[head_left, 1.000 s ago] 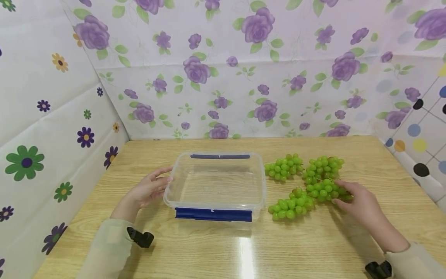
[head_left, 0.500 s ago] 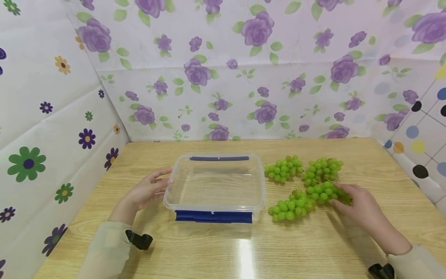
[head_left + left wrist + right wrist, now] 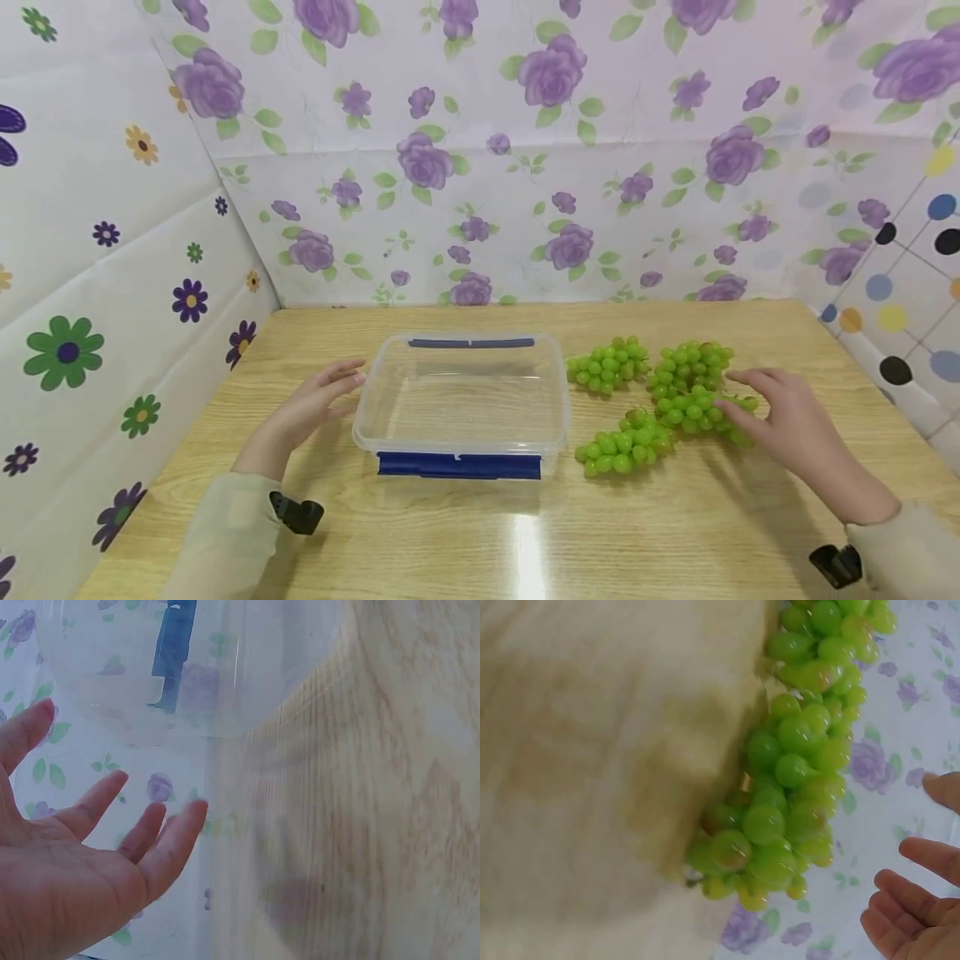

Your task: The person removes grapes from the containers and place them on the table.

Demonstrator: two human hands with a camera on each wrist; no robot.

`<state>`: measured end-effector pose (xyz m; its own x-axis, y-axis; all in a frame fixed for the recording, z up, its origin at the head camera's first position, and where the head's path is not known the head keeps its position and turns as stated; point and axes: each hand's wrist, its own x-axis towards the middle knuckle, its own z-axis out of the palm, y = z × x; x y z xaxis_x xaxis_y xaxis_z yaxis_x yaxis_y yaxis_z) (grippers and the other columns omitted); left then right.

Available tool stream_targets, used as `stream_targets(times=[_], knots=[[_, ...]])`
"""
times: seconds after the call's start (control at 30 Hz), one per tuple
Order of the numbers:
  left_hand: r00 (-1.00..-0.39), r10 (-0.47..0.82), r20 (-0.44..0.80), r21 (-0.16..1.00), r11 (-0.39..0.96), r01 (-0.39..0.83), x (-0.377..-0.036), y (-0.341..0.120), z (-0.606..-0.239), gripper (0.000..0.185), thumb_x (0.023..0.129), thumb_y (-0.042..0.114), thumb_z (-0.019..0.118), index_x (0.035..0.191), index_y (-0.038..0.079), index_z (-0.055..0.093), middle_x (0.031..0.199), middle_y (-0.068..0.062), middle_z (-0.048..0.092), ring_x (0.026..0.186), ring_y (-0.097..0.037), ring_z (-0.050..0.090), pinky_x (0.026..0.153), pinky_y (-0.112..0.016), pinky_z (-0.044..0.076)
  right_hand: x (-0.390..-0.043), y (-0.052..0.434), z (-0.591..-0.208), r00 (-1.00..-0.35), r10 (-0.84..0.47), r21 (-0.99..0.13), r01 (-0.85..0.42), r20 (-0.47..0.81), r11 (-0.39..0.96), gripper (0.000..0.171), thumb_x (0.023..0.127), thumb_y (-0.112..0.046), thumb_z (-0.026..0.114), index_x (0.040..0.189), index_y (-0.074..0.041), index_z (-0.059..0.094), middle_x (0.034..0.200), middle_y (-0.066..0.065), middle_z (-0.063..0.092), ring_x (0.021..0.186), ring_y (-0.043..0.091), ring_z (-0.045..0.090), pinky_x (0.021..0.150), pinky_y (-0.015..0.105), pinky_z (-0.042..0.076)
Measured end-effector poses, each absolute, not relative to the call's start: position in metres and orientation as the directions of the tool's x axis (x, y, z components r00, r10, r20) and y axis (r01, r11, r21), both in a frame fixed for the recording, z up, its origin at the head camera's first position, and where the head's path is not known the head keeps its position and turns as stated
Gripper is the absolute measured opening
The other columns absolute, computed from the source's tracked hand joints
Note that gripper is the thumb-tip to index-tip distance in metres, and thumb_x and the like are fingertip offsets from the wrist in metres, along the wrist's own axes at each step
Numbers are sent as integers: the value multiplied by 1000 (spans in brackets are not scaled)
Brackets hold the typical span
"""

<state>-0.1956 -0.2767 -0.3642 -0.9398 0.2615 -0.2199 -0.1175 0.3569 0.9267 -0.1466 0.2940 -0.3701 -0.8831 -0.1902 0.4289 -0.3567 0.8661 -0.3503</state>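
Head view: on the light wooden counter [image 3: 480,533], the left hand [image 3: 311,407] hovers, fingers spread, just beside the clear plastic box with blue clasps [image 3: 461,408]. The right hand [image 3: 787,417], grip wide, hangs over the nearest bunch of green grapes [image 3: 701,410].

Left wrist view: the left hand's [image 3: 75,855] loose fingers are just short of the box [image 3: 187,667].

Right wrist view: the right hand's [image 3: 915,900] fingers are apart from the grapes [image 3: 787,787].

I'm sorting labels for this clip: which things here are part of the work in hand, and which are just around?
In hand:
left hand, open beside the clear box
right hand, open at the nearest grape bunch
three more grape bunches

Just around:
wooden table
floral backdrop
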Motion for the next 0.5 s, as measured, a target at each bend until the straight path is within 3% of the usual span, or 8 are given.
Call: stream_targets(times=[0.23,0.33,0.5], knots=[[-966,192,-171,894,443,-71,-207,-270,-350,76,100,46,39,153,6,3,155,-29,-1,141,-47,7,109,-66,19,-162,296,-354,-862,-191,-312,-365,471,877,49,86,-29,70,120,6,60,111,30,57,99,48,49,78,61,38],[-978,150,-147,884,464,-62,-211,-268,-343,81,99,51,38,153,9,-5,156,-27,-7,141,-49,3,108,-68,16,-171,296,-346,-862,-216,-302,-380,459,874,54,88,-30,69,127,5,55,118,31,53,105,52,44,83,64,34],[-991,114,-76,838,545,-2,-220,-264,-330,81,98,53,39,154,14,-5,157,-23,-11,142,-48,-5,107,-71,9,-185,296,-333,-858,-262,-260,-402,442,878,64,88,-37,67,135,2,47,131,35,43,116,56,35,92,70,26]])
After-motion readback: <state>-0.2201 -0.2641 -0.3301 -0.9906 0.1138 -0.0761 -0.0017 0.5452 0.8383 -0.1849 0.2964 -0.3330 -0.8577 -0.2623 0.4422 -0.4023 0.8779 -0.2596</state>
